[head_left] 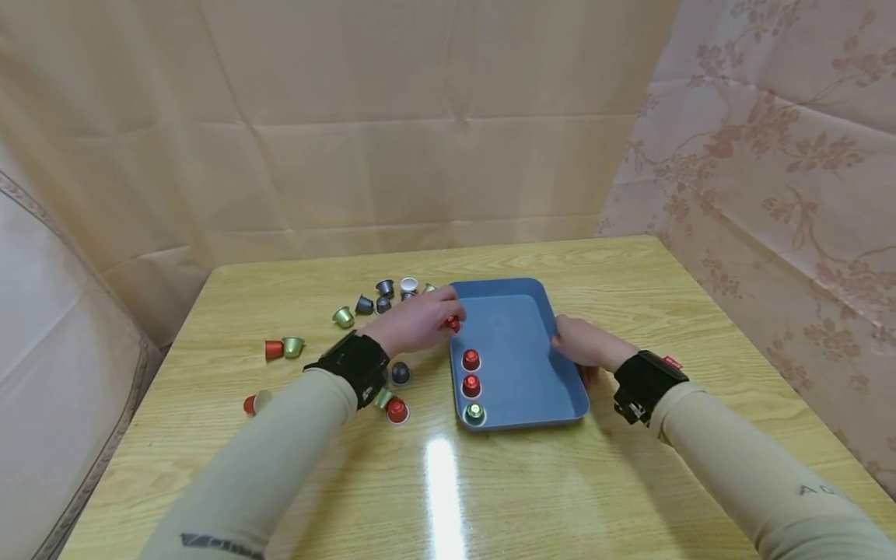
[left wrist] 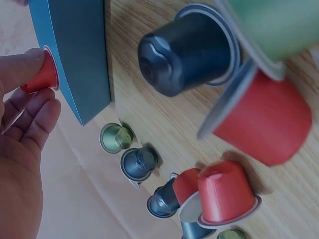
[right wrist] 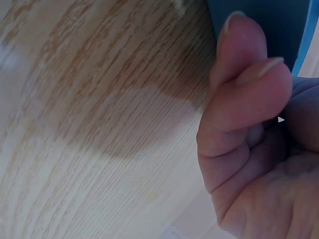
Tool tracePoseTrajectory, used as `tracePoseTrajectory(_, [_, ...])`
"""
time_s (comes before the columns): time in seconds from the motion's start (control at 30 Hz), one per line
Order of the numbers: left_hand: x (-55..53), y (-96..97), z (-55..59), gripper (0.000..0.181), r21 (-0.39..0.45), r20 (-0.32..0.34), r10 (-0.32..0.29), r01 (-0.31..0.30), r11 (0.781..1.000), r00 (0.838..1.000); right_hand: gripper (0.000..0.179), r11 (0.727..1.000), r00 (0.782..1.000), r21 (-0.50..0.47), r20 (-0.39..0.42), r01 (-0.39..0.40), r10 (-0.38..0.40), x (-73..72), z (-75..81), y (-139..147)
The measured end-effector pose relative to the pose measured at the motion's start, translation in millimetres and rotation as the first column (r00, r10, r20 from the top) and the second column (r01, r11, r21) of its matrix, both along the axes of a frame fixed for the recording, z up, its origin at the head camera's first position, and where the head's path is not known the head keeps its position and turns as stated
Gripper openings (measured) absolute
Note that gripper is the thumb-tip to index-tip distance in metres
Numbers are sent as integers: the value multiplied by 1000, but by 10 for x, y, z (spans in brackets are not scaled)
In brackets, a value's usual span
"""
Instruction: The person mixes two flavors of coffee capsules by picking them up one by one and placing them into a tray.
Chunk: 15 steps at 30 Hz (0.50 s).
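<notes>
My left hand (head_left: 420, 320) pinches a red coffee capsule (left wrist: 44, 75) between thumb and fingers, over the left edge of a blue tray (head_left: 514, 342). In the left wrist view the capsule's rim is close to the tray; whether it touches is unclear. Along the tray's left side stand a red capsule (head_left: 471, 359), another red capsule (head_left: 471, 386) and a green capsule (head_left: 474, 413), in a column. My right hand (head_left: 588, 342) grips the tray's right rim, its fingers curled (right wrist: 249, 94) against the outer wall; the thumb is mostly hidden in the right wrist view.
Left of the tray, loose capsules lie about the wooden table (head_left: 518, 498): several dark ones (head_left: 365, 305) at the back, a green one (head_left: 343, 316), a red one (head_left: 274, 350) beside a green one (head_left: 293, 347), and a red one (head_left: 397, 411) near my left forearm. Curtains hang behind.
</notes>
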<state>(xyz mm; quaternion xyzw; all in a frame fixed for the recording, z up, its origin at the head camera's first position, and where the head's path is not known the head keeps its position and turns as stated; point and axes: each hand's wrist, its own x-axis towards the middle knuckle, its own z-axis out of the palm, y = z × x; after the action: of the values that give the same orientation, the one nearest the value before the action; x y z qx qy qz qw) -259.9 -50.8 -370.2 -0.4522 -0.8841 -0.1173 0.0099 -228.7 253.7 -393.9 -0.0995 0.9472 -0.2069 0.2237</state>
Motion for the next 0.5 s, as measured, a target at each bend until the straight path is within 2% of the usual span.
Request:
tracePoseTrajectory(0.17, [-6, 54, -17, 18, 0, 3, -18, 18, 1000, 1000, 37, 1000, 1000, -9, -3, -2, 2, 5, -17, 2])
tracePoseTrajectory(0.5, [6, 167, -71, 10, -39, -43, -53, 51, 998, 998, 40, 1000, 1000, -15, -2, -13, 13, 9, -22, 15])
